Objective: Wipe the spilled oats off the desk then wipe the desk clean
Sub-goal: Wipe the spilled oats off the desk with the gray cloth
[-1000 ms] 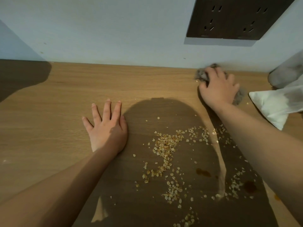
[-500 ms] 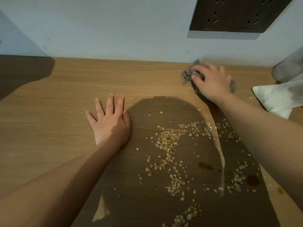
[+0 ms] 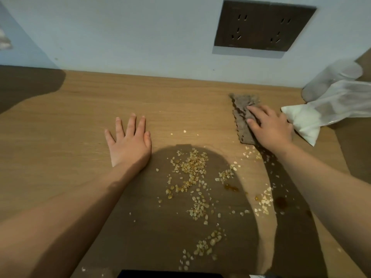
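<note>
Spilled oats lie scattered over the middle of the wooden desk, trailing toward the front edge. A grey-brown cloth lies spread out at the back right, beyond the oats. My right hand presses on the cloth with its fingers laid flat, covering the cloth's right part. To the left of the oats, my left hand rests flat on the desk, fingers straight and a little spread, touching no oats. A few small brown liquid spots sit among the oats at the right.
A white plastic bag lies at the right, just behind my right hand. A dark socket panel is set in the pale wall behind the desk. A dark object shows at the front edge.
The cloth was bunched under my right hand and now lies spread out, with the hand drawn nearer the oats. My left hand has stayed flat in place.
</note>
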`<state>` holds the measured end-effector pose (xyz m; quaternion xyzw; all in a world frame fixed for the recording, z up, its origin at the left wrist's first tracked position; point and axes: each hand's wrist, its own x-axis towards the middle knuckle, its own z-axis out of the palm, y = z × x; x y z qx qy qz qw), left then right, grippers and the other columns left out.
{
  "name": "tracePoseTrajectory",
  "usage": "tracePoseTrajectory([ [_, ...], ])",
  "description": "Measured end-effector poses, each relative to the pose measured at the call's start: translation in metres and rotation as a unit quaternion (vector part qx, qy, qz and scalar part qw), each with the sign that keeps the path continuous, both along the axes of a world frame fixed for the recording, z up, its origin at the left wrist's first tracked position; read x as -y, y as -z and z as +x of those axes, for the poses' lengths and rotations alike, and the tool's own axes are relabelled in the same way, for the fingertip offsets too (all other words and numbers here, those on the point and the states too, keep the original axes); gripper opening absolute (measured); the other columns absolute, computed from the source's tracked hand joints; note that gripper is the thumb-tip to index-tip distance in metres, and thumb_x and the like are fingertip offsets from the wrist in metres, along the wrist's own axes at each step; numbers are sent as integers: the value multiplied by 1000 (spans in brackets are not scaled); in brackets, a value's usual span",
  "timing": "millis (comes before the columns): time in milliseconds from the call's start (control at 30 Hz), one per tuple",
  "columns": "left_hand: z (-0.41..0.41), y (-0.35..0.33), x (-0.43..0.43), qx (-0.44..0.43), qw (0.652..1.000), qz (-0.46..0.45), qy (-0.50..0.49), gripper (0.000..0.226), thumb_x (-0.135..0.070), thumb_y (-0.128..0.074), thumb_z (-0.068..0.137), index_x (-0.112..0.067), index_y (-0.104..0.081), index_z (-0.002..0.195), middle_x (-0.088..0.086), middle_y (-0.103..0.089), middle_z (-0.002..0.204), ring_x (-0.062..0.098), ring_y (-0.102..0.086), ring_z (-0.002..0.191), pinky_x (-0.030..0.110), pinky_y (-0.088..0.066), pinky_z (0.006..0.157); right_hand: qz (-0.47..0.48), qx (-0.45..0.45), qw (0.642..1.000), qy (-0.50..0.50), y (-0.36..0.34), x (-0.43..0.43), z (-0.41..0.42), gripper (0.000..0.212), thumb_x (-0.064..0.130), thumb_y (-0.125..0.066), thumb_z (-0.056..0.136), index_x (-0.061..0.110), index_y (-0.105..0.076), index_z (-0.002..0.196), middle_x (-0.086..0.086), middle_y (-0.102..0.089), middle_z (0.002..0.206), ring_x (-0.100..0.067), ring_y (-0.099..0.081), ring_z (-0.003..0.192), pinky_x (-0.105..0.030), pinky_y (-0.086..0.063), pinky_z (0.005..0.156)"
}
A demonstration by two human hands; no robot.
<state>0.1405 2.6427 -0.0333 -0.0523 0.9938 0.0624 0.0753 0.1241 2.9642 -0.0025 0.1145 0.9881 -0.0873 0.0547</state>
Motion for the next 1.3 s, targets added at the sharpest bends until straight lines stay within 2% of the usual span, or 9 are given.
tracePoseTrajectory([
  [167, 20, -1, -5, 8, 999, 4, 34, 53, -38, -16, 100, -30, -6, 151, -7, -1, 159, 24, 8, 146, 51, 3, 116, -19, -40, 996, -77, 11, 40, 50, 39, 33, -41, 97, 42, -43, 135, 10, -39, 143, -22, -37, 120, -38, -35, 95],
  [300, 25, -1, -8, 17, 999, -8, 41, 54, -40, -13, 100, -29, -2, 151, -6, 2, 159, 24, 9, 146, 51, 2, 116, -175, -63, 957, -223, 8, 64, 82, 42, 18, -56, 88, 35, -55, 126, 9, -56, 125, -17, -49, 110, -38, -47, 88],
  [433, 37, -1, -14, 23, 998, -12, 50, 55, -41, -11, 99, -29, 0, 151, -7, 4, 159, 23, 10, 145, 50, 3, 116, -135, -129, 982, -12, -5, 3, 67, 39, 26, -49, 93, 34, -51, 130, 3, -49, 134, -22, -40, 119, -34, -35, 89],
  [533, 43, 0, -17, 20, 998, -12, 53, 55, -41, -10, 99, -29, 1, 151, -7, 5, 159, 23, 11, 145, 49, 3, 116, -12, -32, 993, 113, -4, -41, 66, 42, 38, -39, 96, 34, -40, 138, 2, -36, 147, -30, -32, 127, -46, -31, 100],
  [733, 45, 0, -18, 14, 999, -8, 49, 54, -40, -9, 99, -28, -1, 151, -7, 4, 159, 22, 11, 145, 49, 3, 117, -122, -65, 990, -11, 7, -3, 65, 37, 29, -52, 87, 26, -58, 123, 0, -57, 120, -23, -46, 112, -37, -42, 85],
  [833, 44, 0, -18, 5, 999, -6, 48, 54, -40, -10, 99, -28, -3, 151, -7, 1, 159, 22, 9, 146, 49, 2, 116, -125, -148, 976, 98, 1, -8, 47, 40, 29, -48, 87, 24, -55, 126, -3, -57, 120, -26, -47, 110, -40, -44, 86],
  [933, 45, -1, -19, -1, 999, 0, 47, 54, -40, -12, 99, -28, -6, 151, -7, -1, 159, 22, 8, 146, 49, 2, 116, -59, -90, 976, 188, 0, -22, 32, 46, 31, -44, 92, 23, -42, 138, -6, -42, 141, -34, -38, 120, -44, -32, 98],
  [1167, 44, -1, -18, 2, 999, 4, 43, 54, -41, -15, 99, -29, -7, 151, -8, -1, 159, 20, 8, 146, 49, 2, 116, -166, -81, 982, 49, 1, -4, 39, 39, 31, -53, 82, 35, -59, 120, 0, -61, 118, -25, -46, 113, -41, -40, 94],
  [1300, 43, -1, -19, 5, 999, 3, 39, 54, -41, -15, 99, -31, -4, 151, -10, 2, 159, 18, 11, 145, 48, 3, 116, -100, -100, 970, 200, 1, -21, 29, 44, 31, -48, 87, 31, -48, 131, -7, -51, 129, -32, -40, 116, -43, -33, 95],
])
